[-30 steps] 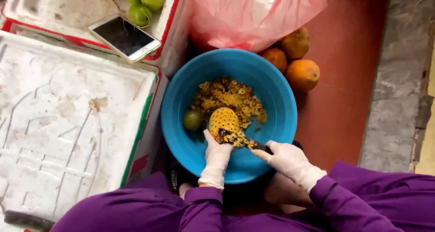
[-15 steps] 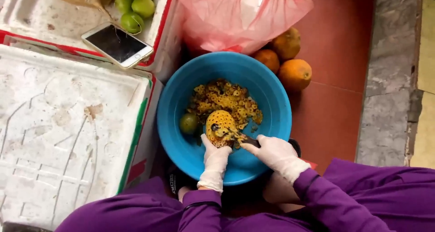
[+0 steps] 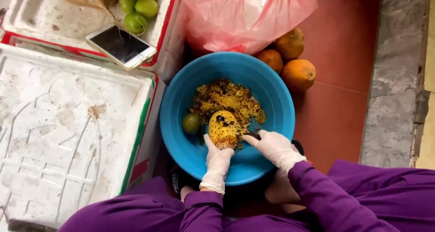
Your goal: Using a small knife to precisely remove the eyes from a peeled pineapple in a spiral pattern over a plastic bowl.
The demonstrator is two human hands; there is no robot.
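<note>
A blue bowl [image 3: 181, 100] is sitting on the red floor [image 3: 340, 119] between the person's knees, and it is holding a heap of yellow pineapple scraps [image 3: 226, 98] at its middle and one small green fruit [image 3: 191, 122] near its left wall. A peeled pineapple [image 3: 222, 128] is standing over the near part of the bowl. The left hand [image 3: 217, 155], in a white glove, is closing around the pineapple's lower end. The right hand [image 3: 272, 146], also gloved, is clamping a dark knife [image 3: 251, 134] whose blade is meeting the pineapple's right side.

To the left, two white foam boxes are crowding the bowl's rim: the near one is showing its lid [image 3: 68, 137], and the far one [image 3: 41, 14] is carrying a phone [image 3: 120, 44] and green fruits [image 3: 140, 8]. A pink plastic bag [image 3: 244, 14] is leaning just beyond the bowl, and three orange fruits [image 3: 290, 60] are lying beside its right edge. Open floor is stretching to the right as far as a grey stone edge [image 3: 394, 100].
</note>
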